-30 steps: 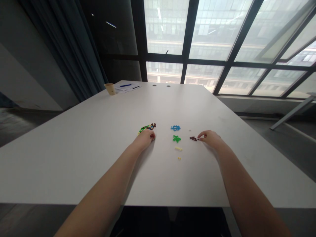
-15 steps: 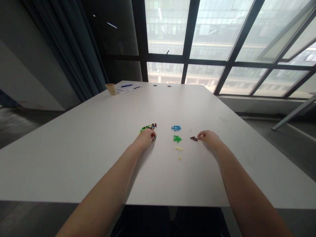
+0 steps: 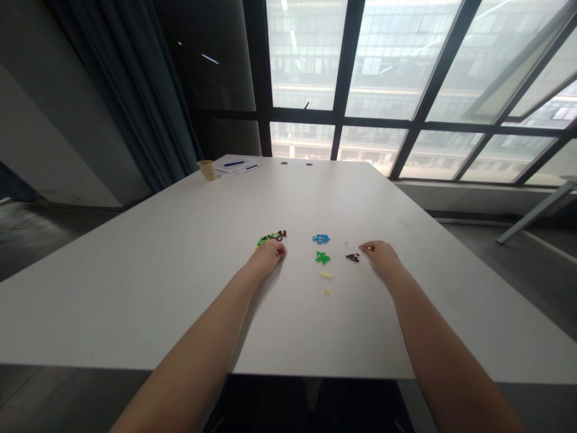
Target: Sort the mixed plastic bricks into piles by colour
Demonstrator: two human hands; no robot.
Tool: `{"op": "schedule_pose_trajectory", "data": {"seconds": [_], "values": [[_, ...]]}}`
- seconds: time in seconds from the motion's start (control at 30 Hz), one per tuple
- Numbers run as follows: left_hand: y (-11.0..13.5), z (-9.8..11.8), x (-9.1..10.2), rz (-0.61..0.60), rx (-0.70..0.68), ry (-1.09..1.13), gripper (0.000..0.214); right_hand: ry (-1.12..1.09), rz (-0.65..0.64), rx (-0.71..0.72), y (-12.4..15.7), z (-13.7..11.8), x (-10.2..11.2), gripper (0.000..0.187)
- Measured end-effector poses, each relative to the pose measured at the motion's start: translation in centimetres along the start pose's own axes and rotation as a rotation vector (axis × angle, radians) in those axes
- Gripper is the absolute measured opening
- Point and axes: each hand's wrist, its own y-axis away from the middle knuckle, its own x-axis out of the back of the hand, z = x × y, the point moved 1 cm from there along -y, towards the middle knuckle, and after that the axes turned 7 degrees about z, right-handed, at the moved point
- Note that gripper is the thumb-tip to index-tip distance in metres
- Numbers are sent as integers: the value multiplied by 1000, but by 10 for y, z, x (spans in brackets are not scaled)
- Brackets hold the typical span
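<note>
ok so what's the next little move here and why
Probably the left hand should pinch a brown bit from the mixed pile and move it to the brown pile. The blue pile and green pile each look like one colour, while the pile at that hand still mixes brown and green.

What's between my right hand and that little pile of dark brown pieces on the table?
Nothing visible stands in the way. The right hand rests just to the right of the small dark brown pieces, slightly apart from them, with only the white tabletop between.
</note>
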Motion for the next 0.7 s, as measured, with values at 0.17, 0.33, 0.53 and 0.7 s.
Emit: {"op": "schedule_pose_trajectory", "data": {"seconds": [0.17, 0.33, 0.53, 0.7], "values": [[3, 18, 7, 143, -18, 110, 16, -62, 32, -19, 0, 4, -3, 25], [6, 39, 8, 254, -82, 313, 16, -96, 49, 38, 5, -12, 5, 28], [17, 63, -1, 325, -97, 562, 13, -308, 102, 288, 26, -56, 18, 28], [20, 70, -7, 324, -16, 846, 13, -468, 165, 523, 49, -91, 20, 23]]}}
